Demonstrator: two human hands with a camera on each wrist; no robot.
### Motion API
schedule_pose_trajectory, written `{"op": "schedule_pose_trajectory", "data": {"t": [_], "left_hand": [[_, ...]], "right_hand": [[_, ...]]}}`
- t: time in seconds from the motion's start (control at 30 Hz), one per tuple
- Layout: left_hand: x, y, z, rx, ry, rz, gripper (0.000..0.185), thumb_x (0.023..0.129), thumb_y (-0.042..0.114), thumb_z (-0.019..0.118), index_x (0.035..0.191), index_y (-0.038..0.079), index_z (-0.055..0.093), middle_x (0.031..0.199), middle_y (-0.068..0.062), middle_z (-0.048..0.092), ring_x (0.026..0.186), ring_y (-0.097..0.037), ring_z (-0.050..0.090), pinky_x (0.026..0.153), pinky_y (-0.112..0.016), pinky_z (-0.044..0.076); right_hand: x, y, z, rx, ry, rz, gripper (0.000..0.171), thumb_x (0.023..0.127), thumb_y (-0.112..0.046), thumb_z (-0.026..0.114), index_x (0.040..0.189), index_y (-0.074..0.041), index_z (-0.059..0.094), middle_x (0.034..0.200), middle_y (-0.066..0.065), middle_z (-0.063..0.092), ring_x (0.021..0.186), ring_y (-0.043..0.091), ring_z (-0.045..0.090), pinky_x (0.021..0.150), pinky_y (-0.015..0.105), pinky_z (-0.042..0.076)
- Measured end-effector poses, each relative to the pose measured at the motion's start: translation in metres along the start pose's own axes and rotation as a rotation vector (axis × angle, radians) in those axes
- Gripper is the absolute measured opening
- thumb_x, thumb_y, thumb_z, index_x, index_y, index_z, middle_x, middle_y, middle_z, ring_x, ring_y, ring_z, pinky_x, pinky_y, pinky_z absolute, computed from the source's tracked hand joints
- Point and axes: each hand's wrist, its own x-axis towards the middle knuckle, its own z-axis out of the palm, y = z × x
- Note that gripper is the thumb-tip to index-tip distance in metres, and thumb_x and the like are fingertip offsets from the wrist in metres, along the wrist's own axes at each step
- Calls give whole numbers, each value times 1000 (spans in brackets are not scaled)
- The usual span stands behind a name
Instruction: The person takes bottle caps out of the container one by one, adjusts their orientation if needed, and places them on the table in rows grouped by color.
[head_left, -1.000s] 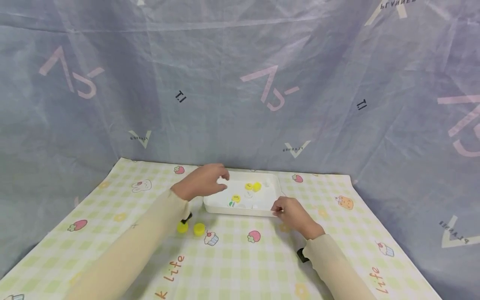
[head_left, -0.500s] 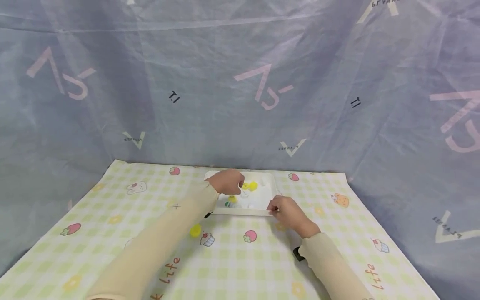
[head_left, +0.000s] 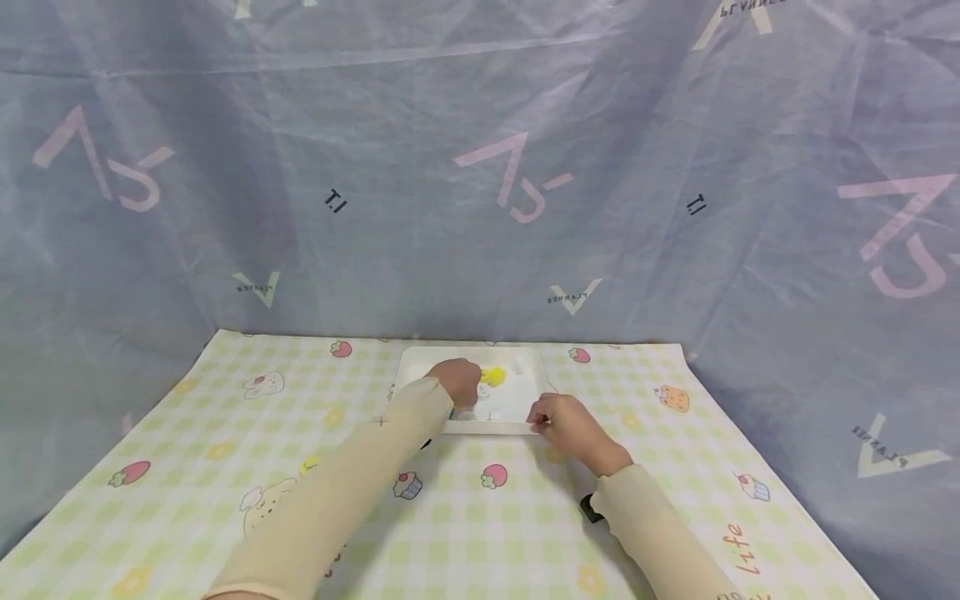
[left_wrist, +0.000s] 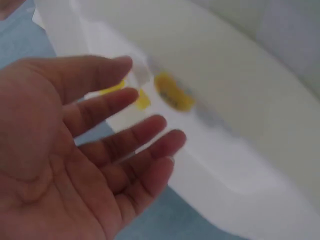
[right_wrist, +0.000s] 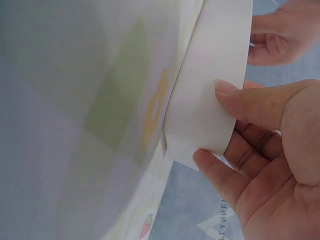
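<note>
The left hand [head_left: 457,382], fingers apart and empty, is over the white rectangular tray [head_left: 489,427]; small round yellow pieces [head_left: 495,377] inside could slide if the right hand [head_left: 576,427], pinching the tray's corner, tilts it.

1. Stretches the sleeved left arm [head_left: 337,492] forward and inward, diagonally across the head view.
2. Holds the left hand [head_left: 456,383] with fingers [left_wrist: 142,132] loosely bent and parted, and with left thumb [left_wrist: 95,75] apart from them.
3. Angles the sleeved right arm [head_left: 667,537] forward and inward, baring the wrist [head_left: 615,461].
4. Pinches with the right hand [head_left: 572,429], setting right thumb [right_wrist: 255,105] opposite bent fingers.
</note>
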Motion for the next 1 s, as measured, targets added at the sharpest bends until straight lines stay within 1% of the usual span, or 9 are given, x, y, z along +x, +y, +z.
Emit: {"op": "schedule_pose_trajectory", "data": {"t": [0.07, 0.23, 0.3, 0.47, 0.67, 0.77, 0.83, 0.9, 1.0], "left_hand": [[0, -1, 8, 3, 15, -25, 15, 96, 13, 58, 105, 12, 70, 88, 1, 66, 72, -14, 50, 76, -32, 47], [0, -4, 20, -22, 33, -56, 11, 96, 11, 59, 97, 10, 71, 78, -2, 65, 67, -15, 49, 72, -33, 47], [0, -5, 22, -34, 34, -58, 11, 96, 9, 59, 95, 9, 70, 76, -2, 64, 65, -15, 49, 71, -33, 47], [5, -9, 28, -26, 34, -60, 10, 96, 8, 61, 100, 9, 70, 78, -2, 65, 65, -14, 51, 72, -32, 49], [4, -13, 31, -28, 34, -54, 10, 95, 8, 63, 101, 8, 71, 78, -2, 66, 65, -14, 53, 72, -32, 50], [0, -14, 27, -22, 55, -41, 9, 95, 8, 64, 99, 9, 71, 79, -1, 66, 66, -13, 54, 75, -32, 52], [-3, -14, 20, -19, 79, -25, 7, 95, 7, 64, 94, 9, 70, 78, -1, 66, 67, -13, 54, 76, -32, 52], [-11, -17, 7, -24, 111, 17, 12, 94, 4, 62, 86, 9, 67, 74, -1, 62, 65, -13, 51, 73, -31, 51], [-25, -22, -15, -48, 136, 61, 17, 94, -1, 58, 82, 9, 64, 77, -2, 61, 68, -16, 50, 70, -32, 48]], "right_hand": [[0, -2, 1, -1, -3, -3, 16, 84, 4, 74, 81, -12, 75, 80, -6, 65, 76, 10, 62, 70, 27, 54], [1, -6, 3, -11, -9, -16, 14, 85, 3, 74, 82, -11, 75, 81, -6, 65, 76, 11, 62, 71, 28, 54], [2, -7, 4, -14, -11, -18, 14, 85, 3, 74, 82, -10, 75, 81, -5, 65, 76, 11, 62, 71, 28, 54], [2, -9, 5, -15, -7, -21, 15, 84, 3, 74, 81, -11, 75, 80, -5, 65, 76, 11, 62, 71, 29, 54], [2, -11, 7, -15, -15, -12, 16, 84, 3, 74, 80, -13, 75, 80, -7, 64, 76, 9, 61, 72, 28, 54], [2, -10, 7, -14, -21, -16, 15, 85, 2, 74, 82, -12, 75, 81, -6, 65, 77, 10, 62, 72, 29, 54], [2, -9, 6, -13, -22, -18, 15, 85, 3, 74, 82, -12, 75, 81, -6, 65, 77, 11, 62, 72, 29, 54], [1, -6, 3, -17, -22, -24, 13, 86, 2, 74, 83, -11, 75, 81, -5, 65, 77, 11, 63, 72, 30, 54], [-1, -2, -1, -24, -20, -13, 13, 86, 2, 74, 83, -11, 75, 81, -5, 64, 77, 11, 62, 73, 30, 54]]}}
